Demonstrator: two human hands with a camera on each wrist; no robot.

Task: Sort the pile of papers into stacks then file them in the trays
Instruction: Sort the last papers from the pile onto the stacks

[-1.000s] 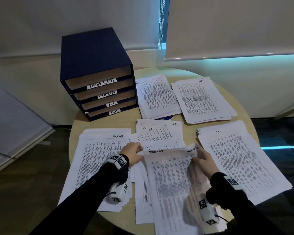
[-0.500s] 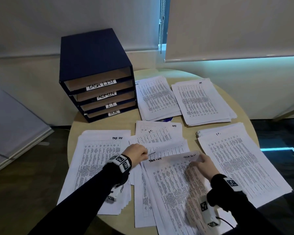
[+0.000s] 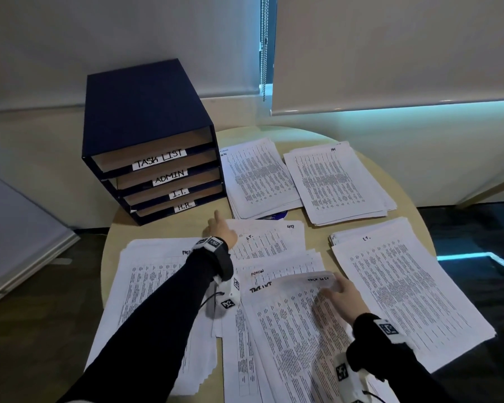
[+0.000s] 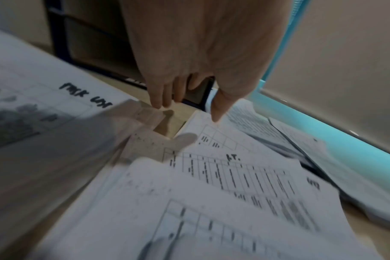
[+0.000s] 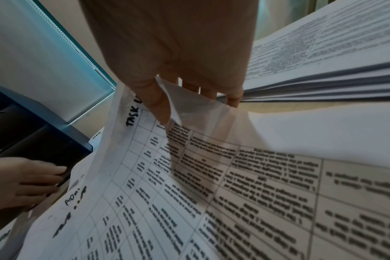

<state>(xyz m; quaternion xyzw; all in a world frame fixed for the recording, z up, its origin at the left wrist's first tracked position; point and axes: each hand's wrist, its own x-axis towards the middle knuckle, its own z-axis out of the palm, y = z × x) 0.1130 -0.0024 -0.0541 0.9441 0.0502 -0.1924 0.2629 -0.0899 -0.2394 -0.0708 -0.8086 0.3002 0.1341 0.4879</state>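
A sheet headed TASK LIST [image 3: 297, 321] lies atop the mixed pile at the table's near middle. My right hand [image 3: 332, 287] pinches its lifted top right corner between thumb and fingers [image 5: 158, 105]. My left hand [image 3: 219, 226] reaches forward over the pile's I.T. sheet [image 4: 234, 168] toward the dark blue tray unit [image 3: 146, 132]. Its fingers [image 4: 160, 100] are straight and hold nothing. The trays are labelled TASK LIST, ADMIN, I.T. and H.R. An ADMIN sheet [image 3: 277, 271] shows under the held one.
Sorted stacks lie on the round beige table [image 3: 169, 225]: a task list stack [image 3: 146, 289] at the left, an I.T. stack [image 3: 405, 295] at the right, and two stacks [image 3: 259, 175] [image 3: 338, 181] at the back. Window blinds and a bead chain [image 3: 263, 48] hang behind.
My left hand has let go of the sheet's left corner and moved forward toward the trays. The right hand keeps its pinch, and the sheet has sunk lower onto the pile.
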